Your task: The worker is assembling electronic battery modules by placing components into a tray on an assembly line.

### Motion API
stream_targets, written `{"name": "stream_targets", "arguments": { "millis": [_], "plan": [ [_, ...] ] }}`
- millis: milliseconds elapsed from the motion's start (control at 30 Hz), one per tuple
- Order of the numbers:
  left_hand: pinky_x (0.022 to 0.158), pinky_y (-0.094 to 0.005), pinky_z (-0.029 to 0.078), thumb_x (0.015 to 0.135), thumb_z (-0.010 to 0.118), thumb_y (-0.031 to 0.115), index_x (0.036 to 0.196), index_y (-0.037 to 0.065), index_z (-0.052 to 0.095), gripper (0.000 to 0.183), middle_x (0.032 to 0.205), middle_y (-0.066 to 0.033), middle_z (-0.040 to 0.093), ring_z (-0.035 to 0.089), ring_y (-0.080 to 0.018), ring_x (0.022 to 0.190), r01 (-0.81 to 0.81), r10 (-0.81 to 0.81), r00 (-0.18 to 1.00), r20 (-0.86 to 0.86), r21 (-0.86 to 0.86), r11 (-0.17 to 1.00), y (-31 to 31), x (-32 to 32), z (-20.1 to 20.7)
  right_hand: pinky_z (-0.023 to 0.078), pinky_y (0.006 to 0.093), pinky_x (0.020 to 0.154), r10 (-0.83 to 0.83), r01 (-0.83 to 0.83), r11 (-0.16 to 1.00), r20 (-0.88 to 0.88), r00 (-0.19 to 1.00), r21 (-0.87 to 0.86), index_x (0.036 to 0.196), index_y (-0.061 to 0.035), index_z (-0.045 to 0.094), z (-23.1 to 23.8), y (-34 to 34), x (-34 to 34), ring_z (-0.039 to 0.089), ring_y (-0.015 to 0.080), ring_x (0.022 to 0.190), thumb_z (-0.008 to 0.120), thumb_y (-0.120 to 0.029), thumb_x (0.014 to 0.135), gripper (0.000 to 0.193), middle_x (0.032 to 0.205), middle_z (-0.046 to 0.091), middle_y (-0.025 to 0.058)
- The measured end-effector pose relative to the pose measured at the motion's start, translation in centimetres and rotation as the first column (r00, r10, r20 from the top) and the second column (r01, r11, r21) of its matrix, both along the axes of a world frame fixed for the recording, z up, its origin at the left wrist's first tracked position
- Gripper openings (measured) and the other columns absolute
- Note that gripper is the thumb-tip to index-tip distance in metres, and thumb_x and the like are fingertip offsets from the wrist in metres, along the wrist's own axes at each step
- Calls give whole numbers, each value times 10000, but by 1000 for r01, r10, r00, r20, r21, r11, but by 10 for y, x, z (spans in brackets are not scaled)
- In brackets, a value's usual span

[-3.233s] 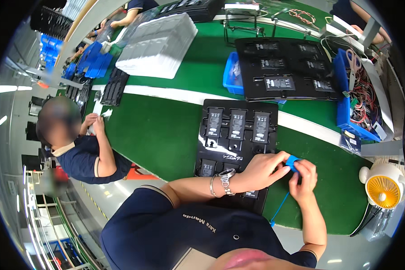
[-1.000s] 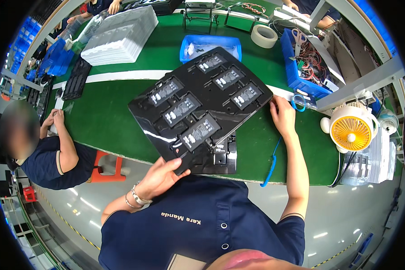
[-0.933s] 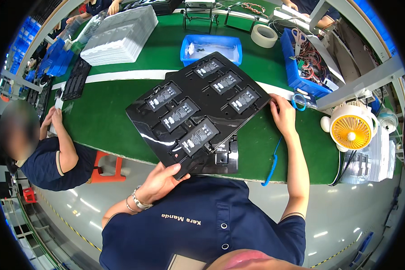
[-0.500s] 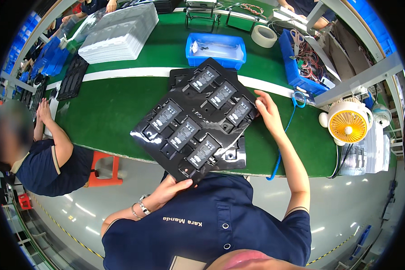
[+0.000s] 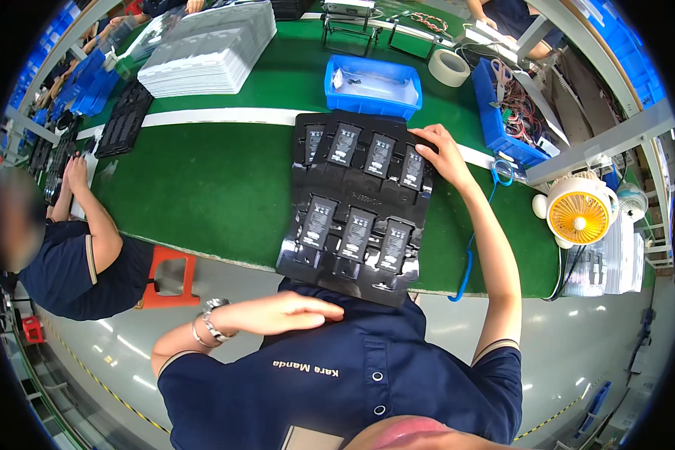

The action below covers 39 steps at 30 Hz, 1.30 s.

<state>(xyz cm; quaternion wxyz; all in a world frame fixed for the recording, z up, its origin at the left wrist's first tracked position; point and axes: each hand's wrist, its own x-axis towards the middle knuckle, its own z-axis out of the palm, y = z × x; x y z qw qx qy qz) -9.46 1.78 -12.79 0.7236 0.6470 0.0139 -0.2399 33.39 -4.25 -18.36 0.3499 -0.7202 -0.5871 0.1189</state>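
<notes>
A black plastic tray point(image 5: 334, 182) carries several flat black battery packs point(image 5: 358, 233) in two rows. It lies almost squared up over another black tray point(image 5: 296, 196), whose left strip shows with a battery pack point(image 5: 313, 142) at its top; the rest of that lower tray is covered. The upper tray's far right corner is pinched between the thumb and fingers of my right hand point(image 5: 444, 156). Off the tray's near edge, in front of my shirt, my left hand point(image 5: 289, 312) is stretched flat, holding nothing.
Beyond the trays stands a blue bin point(image 5: 373, 103), with a tape roll point(image 5: 449, 68) and a blue bin of wires point(image 5: 495, 120) to its right. A coiled blue cord point(image 5: 463, 274) and a yellow fan point(image 5: 579, 213) are at right. A co-worker point(image 5: 75, 262) sits at left.
The upper tray has turned from a slant to nearly straight and settled over the lower one. My left hand has let go of its near corner; my right hand stays at the far right corner.
</notes>
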Motion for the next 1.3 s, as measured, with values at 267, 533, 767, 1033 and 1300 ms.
{"name": "stream_targets", "arguments": {
  "millis": [267,533,767,1033,1300],
  "plan": [
    [1064,-392,362,925,568,199,1341,-1,463,473,1368,-184,471,434,-331,1286,-753,357,656,665,608,251,66,56,-24,464,403,902,-260,235,961,196,946,144,1158,-53,625,-11,41,-34,573,316,1060,687,-291,838,404,1139,573,136],
    [1109,-436,292,934,553,223,1431,-71,263,646,1405,-281,389,362,-395,1325,-750,368,648,667,642,156,83,90,-68,467,397,882,-343,331,937,116,932,112,1102,-32,639,-11,50,-31,586,303,1047,708,-337,814,424,1115,588,114],
    [1106,-438,290,938,540,184,1436,-79,243,637,1397,-296,390,367,-394,1321,-746,388,644,659,653,130,83,93,-70,454,405,889,-389,377,921,143,910,101,1072,-62,652,-17,58,-30,548,298,1052,693,-373,821,402,1100,567,104],
    [1110,-446,278,941,528,180,1436,-91,223,641,1402,-299,379,363,-399,1322,-748,358,644,676,655,109,81,93,-72,435,409,898,-393,371,917,180,902,145,1072,-61,644,-26,58,-29,523,309,1051,680,-366,835,388,1098,557,115],
    [1122,-454,259,942,506,175,1435,-101,205,641,1436,-295,333,325,-403,1347,-732,333,664,669,672,111,72,97,-73,438,417,868,-361,349,928,86,929,128,1074,-19,607,-27,45,-27,547,321,998,670,-323,844,387,1016,617,151]
  ]
}}
